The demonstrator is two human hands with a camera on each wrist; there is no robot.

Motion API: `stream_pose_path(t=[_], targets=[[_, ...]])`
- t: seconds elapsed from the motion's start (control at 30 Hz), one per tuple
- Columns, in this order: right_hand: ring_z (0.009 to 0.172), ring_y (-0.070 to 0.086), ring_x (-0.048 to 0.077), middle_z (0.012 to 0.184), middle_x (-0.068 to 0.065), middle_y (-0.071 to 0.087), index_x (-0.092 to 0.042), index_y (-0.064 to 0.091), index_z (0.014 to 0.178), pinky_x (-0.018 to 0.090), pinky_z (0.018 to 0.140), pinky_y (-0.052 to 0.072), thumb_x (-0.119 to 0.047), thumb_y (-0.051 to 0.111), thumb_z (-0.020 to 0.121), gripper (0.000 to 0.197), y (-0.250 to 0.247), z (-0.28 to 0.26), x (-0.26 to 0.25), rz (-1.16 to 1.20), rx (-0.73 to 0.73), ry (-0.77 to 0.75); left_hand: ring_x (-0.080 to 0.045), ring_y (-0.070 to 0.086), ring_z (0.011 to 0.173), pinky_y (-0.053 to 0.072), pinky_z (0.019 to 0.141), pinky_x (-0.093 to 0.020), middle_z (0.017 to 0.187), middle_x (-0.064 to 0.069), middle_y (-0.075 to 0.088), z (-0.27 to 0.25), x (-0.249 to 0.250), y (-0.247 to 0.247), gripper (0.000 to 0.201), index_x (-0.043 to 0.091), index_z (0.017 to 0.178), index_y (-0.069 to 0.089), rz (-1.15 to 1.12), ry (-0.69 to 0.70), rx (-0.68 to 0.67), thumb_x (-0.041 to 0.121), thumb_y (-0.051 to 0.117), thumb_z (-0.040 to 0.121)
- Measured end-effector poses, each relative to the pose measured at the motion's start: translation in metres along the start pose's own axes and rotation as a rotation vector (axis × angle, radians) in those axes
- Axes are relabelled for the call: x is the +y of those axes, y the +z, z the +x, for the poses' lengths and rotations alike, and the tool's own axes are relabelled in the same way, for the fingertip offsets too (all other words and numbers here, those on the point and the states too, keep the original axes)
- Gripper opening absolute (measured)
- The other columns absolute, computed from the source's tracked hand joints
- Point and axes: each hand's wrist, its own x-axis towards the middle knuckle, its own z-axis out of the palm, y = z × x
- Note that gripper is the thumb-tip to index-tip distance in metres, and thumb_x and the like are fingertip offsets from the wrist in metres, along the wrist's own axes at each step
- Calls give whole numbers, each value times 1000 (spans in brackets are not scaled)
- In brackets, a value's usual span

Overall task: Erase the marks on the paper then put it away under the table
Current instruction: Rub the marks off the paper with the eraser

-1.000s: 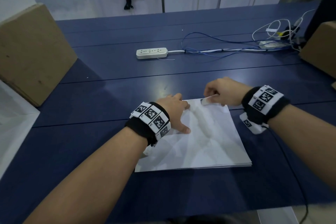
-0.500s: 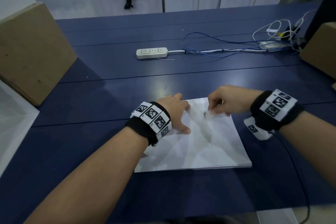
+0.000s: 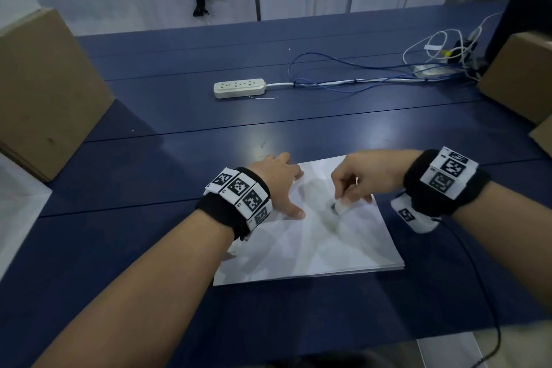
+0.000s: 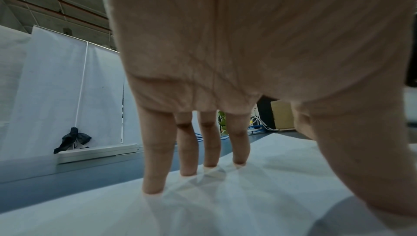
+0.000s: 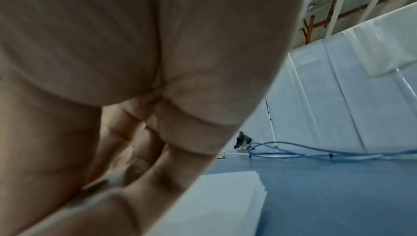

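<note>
Paper: your stack of white sheets (image 3: 313,245) is lying flat on the near part of the blue bench (image 3: 149,176), right in front of you, with a faint grey smudge showing near its middle.
Left hand: your left hand (image 3: 276,182) is pressing down on the far left part of the paper, fingers (image 4: 155,159) straight and spread apart, tips touching the sheet.
Right hand: your right hand (image 3: 367,179) is hovering over the far right part of the paper, fingers curled and pinching a small white eraser (image 3: 340,207).
Eraser: its tip is touching the paper at the smudge.
Power strip: a white power strip (image 3: 239,88) is lying further back on the bench, well apart from the paper, with blue and white cables (image 3: 358,82) running off to your right.
Boxes: a cardboard box (image 3: 44,92) is standing at the far left, another (image 3: 519,75) at the far right.
</note>
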Motion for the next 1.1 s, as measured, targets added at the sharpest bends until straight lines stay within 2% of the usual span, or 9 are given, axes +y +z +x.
stream_pose_path(t=[0.13,0.2,0.4,0.6,0.67,0.8,0.87,1.0,1.1], targets=[[55,59,8,78,-5,69,-21,63,86,27,62,50,-30,66,90,10,-13,16,7,-127,356,117,-24,45,118,36,74,-32,125,0,41,0,1,-2,84,28,139,43,-15,2,2,67,72,70],[57,57,9,75,-7,65,-21,61,84,24,57,44,-33,65,91,15,-15,18,8,-149,418,145,-24,44,119,36,75,-32,127,0,41,-1,0,-2,86,28,141,41,-6,3,4,67,71,71],[51,64,12,77,-3,71,-23,67,82,14,54,48,-24,74,87,8,-1,-5,-3,-10,0,17,-24,45,120,38,75,-33,129,1,40,0,0,-2,89,26,142,40,-14,-5,2,66,73,70],[68,57,11,76,-9,63,-27,54,77,22,57,41,-39,65,90,21,-13,20,13,-155,429,190,-24,44,119,39,76,-34,129,1,40,0,1,-3,90,27,143,39,-15,-3,-3,66,73,70],[65,59,12,71,-12,62,-26,57,77,22,56,42,-34,67,90,17,-10,15,15,-115,385,151,-23,44,119,39,76,-33,129,1,40,0,0,-2,89,27,143,39,-11,-5,4,66,73,70],[52,64,11,77,-7,70,-23,67,83,15,56,48,-21,71,88,7,2,-5,0,-1,18,30,-24,45,118,41,75,-35,128,1,41,1,1,-1,88,26,142,41,-7,-10,1,66,73,70],[54,63,12,78,-6,70,-23,66,83,12,54,44,-24,71,88,7,0,0,2,-53,84,39,-23,46,117,40,74,-35,127,1,42,1,1,-1,87,26,140,42,-5,-8,0,66,73,69],[71,59,15,72,-13,60,-27,58,78,23,60,40,-41,69,89,21,-13,15,7,-157,411,156,-24,44,119,39,74,-34,128,0,41,0,1,-2,88,27,142,40,-9,-6,2,66,73,70],[54,60,10,70,-7,66,-26,61,75,22,57,45,-33,73,88,18,-10,3,4,-65,234,96,-24,44,119,39,74,-34,128,0,41,1,0,-1,87,27,141,40,-6,-12,4,66,72,71]])
